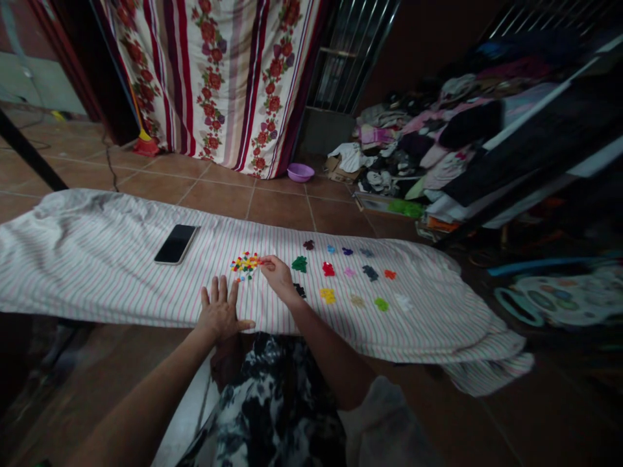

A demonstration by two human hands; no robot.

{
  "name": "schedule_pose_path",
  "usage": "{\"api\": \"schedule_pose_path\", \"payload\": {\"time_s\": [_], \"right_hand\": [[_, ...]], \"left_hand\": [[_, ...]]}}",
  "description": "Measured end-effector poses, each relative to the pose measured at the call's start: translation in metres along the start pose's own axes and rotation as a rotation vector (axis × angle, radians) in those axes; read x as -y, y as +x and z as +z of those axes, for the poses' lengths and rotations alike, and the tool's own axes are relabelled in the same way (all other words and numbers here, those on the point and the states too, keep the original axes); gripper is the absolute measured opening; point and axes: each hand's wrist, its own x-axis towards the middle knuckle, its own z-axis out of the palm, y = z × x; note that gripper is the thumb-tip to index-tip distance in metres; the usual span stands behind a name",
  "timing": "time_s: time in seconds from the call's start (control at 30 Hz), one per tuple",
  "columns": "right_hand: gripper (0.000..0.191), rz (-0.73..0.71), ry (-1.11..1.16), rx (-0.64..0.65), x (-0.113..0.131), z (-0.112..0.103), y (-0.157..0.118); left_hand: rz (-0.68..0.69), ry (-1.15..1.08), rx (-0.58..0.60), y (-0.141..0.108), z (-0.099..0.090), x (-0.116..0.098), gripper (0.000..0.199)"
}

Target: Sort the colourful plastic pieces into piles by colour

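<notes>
Small mixed-colour pieces [244, 264] lie heaped on the striped cloth [121, 259]. My right hand [277, 275] is at the heap's right edge, its fingertips pinched together; what is between them is too small to name. My left hand [221, 310] rests flat on the cloth just below the heap, fingers spread, holding nothing. Right of my right hand lie single-colour piles, among them green pieces [299, 263], red pieces [328, 268], yellow pieces [328, 296], dark grey pieces [370, 273] and lime pieces [381, 304]. Black pieces [300, 290] are partly hidden by my right wrist.
A phone [176, 244] lies on the cloth left of the heap. Beyond the cloth are a flowered curtain [209, 84], a purple basin [300, 172] and a red broom [145, 144] on the tiled floor. Piled clothes [413, 143] fill the back right.
</notes>
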Motion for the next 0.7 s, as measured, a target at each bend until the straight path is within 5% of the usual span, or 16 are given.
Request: {"api": "schedule_pose_path", "payload": {"time_s": [0.4,0.7], "right_hand": [[0.026,0.089,-0.328,-0.340,-0.039,-0.152,-0.011],[0.026,0.090,-0.617,-0.332,-0.058,-0.177,-0.008]], "left_hand": [[-0.025,0.027,-0.016,0.001,0.002,-0.001,0.112],[-0.026,0.035,0.009,0.000,0.000,-0.002,0.114]]}}
